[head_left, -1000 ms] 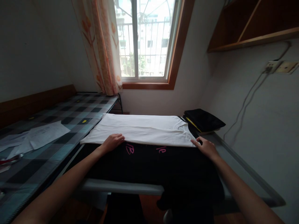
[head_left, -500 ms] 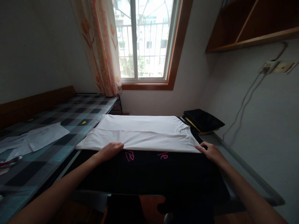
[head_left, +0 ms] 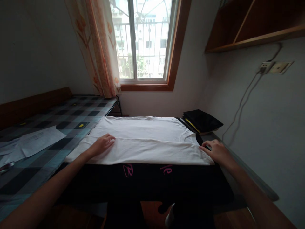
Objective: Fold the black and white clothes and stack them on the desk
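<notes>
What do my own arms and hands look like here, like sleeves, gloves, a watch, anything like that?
Your left forearm and right forearm show no sleeves, watch or bracelet. Your left hand and right hand are ungloved. No markings stand out on either arm, though the hands are too small in view to rule out a thin ring.

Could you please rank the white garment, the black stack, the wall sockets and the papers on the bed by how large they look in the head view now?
1. White garment
2. Papers on the bed
3. Black stack
4. Wall sockets
</notes>
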Demonstrator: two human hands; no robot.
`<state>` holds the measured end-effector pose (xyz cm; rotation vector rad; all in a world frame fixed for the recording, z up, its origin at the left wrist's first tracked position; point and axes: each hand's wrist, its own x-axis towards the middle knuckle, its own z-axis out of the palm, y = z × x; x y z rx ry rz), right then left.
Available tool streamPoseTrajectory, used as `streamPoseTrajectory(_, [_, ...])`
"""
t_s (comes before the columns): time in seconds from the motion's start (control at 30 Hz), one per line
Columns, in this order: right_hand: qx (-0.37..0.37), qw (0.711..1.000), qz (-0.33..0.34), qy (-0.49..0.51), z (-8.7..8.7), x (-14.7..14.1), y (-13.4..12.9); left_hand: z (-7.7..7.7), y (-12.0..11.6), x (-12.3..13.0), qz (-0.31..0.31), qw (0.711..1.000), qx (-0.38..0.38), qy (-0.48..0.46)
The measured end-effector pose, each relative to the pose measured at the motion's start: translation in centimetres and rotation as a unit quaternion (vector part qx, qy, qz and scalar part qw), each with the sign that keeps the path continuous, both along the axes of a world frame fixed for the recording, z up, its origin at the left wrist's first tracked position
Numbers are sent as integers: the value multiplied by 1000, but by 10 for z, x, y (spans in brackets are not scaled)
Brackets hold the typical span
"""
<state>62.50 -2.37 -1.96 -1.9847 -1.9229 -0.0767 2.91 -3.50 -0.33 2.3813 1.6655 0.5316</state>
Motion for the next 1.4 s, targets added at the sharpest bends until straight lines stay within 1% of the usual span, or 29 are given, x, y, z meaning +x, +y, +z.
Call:
streamPoseTrajectory(0.03, [-1,1000,20,7,1,-8,4,1,8,-5,27,999,14,16])
streamPoseTrajectory(0.13, [-45,995,83,44,0,-30,15,2,24,-18,85,993,30,74])
streamPoseTrajectory(0.2, [-68,993,84,52,-3,-40,19,2,29,-24,107,989,27,101])
streamPoseTrajectory(0.27, [-72,995,61,37,-6,-46,21,2,34,-31,122,984,18,125])
streamPoseTrajectory(0.43, [-57,998,37,-3,-11,-51,21,-4,41,-56,135,975,5,177])
streamPoseTrajectory(0.53, [-49,998,35,-14,-15,-51,23,-10,43,-72,151,974,18,170])
streamPoseTrajectory(0.63, [-42,998,35,-16,-19,-51,23,-14,43,-82,152,975,23,162])
streamPoseTrajectory(0.7, [-43,998,34,-13,-19,-50,23,-14,42,-86,145,975,14,165])
streamPoseTrajectory(0.8, [-54,998,36,2,-17,-48,24,-9,41,-89,134,974,-3,182])
streamPoseTrajectory(0.9, [-84,995,44,22,-12,-44,29,-4,40,-91,135,968,-9,213])
streamPoseTrajectory(1.0, [-107,992,59,44,-6,-44,38,-4,42,-91,126,963,12,239])
streamPoseTrajectory(1.1, [-61,994,76,51,-1,-51,54,-13,54,-82,104,966,67,228])
streamPoseTrajectory(1.17, [-24,996,79,38,1,-59,70,-22,67,-67,112,971,88,194])
streamPoseTrajectory(1.27, [-6,996,86,22,2,-75,101,-37,94,-29,133,980,88,122])
streamPoseTrajectory(1.33, [-8,994,107,18,1,-88,123,-44,112,3,100,987,79,93])
streamPoseTrajectory(1.4, [-12,991,132,7,-2,-101,144,-47,128,36,53,993,64,85])
